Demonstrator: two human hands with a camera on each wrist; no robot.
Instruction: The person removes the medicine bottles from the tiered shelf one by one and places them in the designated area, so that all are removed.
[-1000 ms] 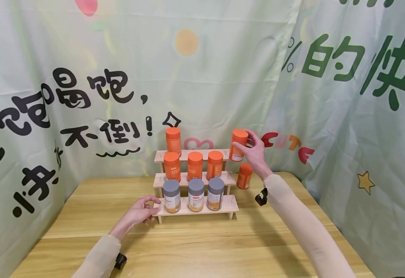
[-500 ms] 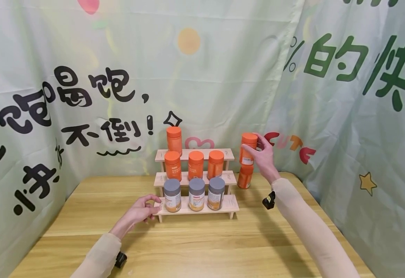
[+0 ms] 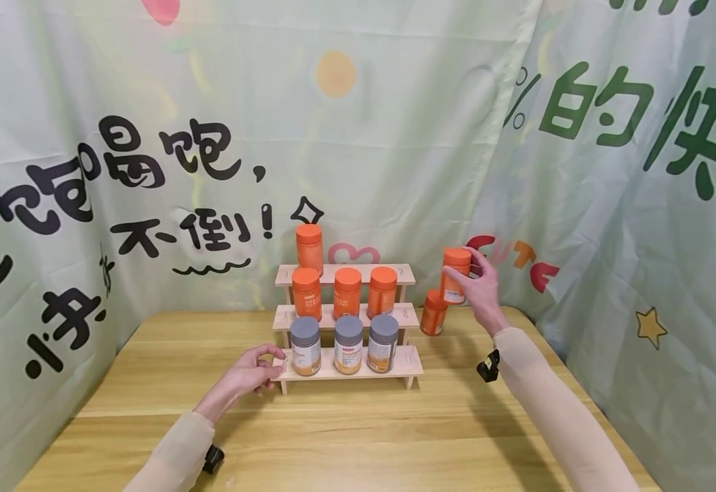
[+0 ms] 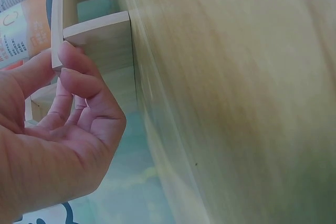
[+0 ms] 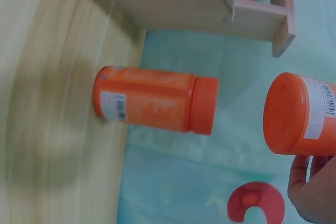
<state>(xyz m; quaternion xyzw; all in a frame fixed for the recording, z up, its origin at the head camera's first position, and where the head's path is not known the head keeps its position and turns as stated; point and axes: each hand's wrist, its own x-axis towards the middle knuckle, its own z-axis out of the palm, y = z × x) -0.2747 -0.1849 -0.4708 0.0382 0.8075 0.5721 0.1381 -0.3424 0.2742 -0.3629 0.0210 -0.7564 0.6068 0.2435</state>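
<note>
My right hand [image 3: 484,290] grips an orange bottle [image 3: 454,277] in the air, to the right of the wooden display stand [image 3: 361,376]. Below and left of it, another orange bottle [image 3: 433,316] stands upright on the table; the right wrist view shows a gap between the two. With thumb and fingers, my left hand [image 3: 250,372] pinches the left end of the stand's lowest shelf, as the left wrist view [image 4: 63,61] confirms. Grey-capped bottles [image 3: 348,352] line that shelf. The middle shelf bears orange bottles [image 3: 347,294], and one orange bottle [image 3: 309,249] is on the top shelf's left.
The stand rises in three steps on a wooden table [image 3: 346,444]. Behind and beside the table hang pale green printed curtains [image 3: 395,137]. A dark wrist camera [image 3: 488,367] sits on the right sleeve, another camera [image 3: 213,459] on the left.
The right hand has carried its orange bottle rightward and down, away from the top shelf's right end and past the standing bottle. The left hand has kept its place on the stand.
</note>
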